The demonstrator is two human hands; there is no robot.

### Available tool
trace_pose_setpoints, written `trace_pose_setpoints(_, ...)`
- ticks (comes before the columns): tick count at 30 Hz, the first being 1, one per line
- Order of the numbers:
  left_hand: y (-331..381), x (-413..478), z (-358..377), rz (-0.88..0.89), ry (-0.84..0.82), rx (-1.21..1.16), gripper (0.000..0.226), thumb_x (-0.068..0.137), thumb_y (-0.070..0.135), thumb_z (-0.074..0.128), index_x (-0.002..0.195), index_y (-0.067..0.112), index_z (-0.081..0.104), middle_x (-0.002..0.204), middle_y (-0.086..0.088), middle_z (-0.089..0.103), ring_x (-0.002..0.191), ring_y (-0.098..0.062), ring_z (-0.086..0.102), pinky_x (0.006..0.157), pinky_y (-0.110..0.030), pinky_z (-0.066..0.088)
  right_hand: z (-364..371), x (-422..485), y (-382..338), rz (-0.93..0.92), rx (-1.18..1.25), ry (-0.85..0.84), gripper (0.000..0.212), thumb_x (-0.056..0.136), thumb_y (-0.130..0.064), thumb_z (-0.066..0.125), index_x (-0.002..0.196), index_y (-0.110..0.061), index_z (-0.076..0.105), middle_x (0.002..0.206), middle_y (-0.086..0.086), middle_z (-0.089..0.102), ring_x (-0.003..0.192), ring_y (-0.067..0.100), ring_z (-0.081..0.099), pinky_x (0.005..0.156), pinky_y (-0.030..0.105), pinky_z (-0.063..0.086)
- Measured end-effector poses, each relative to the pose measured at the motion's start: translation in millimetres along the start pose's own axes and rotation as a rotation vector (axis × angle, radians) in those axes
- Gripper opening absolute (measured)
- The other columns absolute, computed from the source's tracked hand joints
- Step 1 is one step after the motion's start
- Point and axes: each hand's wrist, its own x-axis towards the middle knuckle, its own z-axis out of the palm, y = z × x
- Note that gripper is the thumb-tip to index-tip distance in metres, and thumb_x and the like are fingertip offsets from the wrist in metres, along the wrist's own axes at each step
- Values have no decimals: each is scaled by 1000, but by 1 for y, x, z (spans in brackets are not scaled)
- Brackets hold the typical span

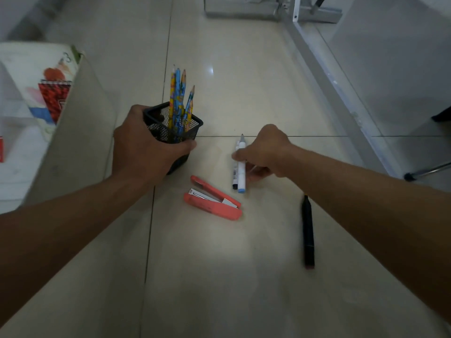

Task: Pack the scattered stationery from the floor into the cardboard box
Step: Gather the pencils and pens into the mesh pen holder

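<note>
Task looks partway done, prob. under half. The cardboard box (pixel 80 147) stands at the left & already holds a red spiral notebook (pixel 55 96) plus some paper items too blurred to name.

Not yet packed:
- The mesh pen holder (pixel 175 130), w/ several pencils (pixel 180 98) standing in it. The left hand (pixel 144 147) grips it near the box, fingers wrapped round its side.
- Two marker pens (pixel 240 176), which the right hand (pixel 266 152) pinches between its fingers, low over the floor (pixel 219 276).
- A coral stapler (pixel 212 201) & a black marker (pixel 308 230), both lying loose on the floor, untouched.
</note>
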Motion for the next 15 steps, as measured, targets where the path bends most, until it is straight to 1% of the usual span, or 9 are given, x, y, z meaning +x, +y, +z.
trace_pose_setpoints(2,0,-2,-2,-2,5,-3,79,55,41,94,121,16,59,101,16,60,74,14,54,59,8,35,9,1,-4,-6,-20,36,29,75,-16,85,75,-4,59,83,23,75,71,40,77,67,55,64)
trace_pose_setpoints(4,-1,-4,-3,-8,1,-10,78,54,40,95,120,17,59,99,17,61,74,20,52,60,8,36,15,3,-6,9,-40,66,29,74,-17,86,75,-6,59,85,21,75,71,38,76,67,52,65)
trace_pose_setpoints(8,-3,-5,-6,0,0,-8,77,53,41,95,117,19,59,94,19,62,73,21,54,61,6,39,20,3,-8,58,-70,90,29,76,-12,85,73,-7,57,81,19,72,66,38,76,61,50,65)
trace_pose_setpoints(11,-1,-4,-8,8,3,-14,76,54,40,95,117,17,60,96,17,62,73,20,54,60,6,39,23,7,-10,71,-88,108,22,77,-5,80,71,-6,58,79,20,71,63,38,75,57,50,64)
trace_pose_setpoints(13,-1,-4,-8,11,3,-16,76,54,40,95,117,17,60,96,18,62,73,21,53,61,6,39,25,8,-10,56,-122,136,14,76,-5,76,76,-6,62,83,18,72,67,37,75,58,44,64)
trace_pose_setpoints(14,-1,-4,-8,12,4,-14,76,54,40,95,117,17,60,95,19,62,72,23,53,61,6,39,25,9,-10,39,-157,152,11,75,-8,75,80,-7,65,89,17,73,74,35,75,60,38,63)
trace_pose_setpoints(15,-1,-4,-8,12,7,-11,76,53,40,95,117,18,60,93,20,61,71,24,53,61,7,38,26,8,-9,25,-191,159,13,74,-10,73,86,-8,67,94,14,73,82,34,75,62,32,59)
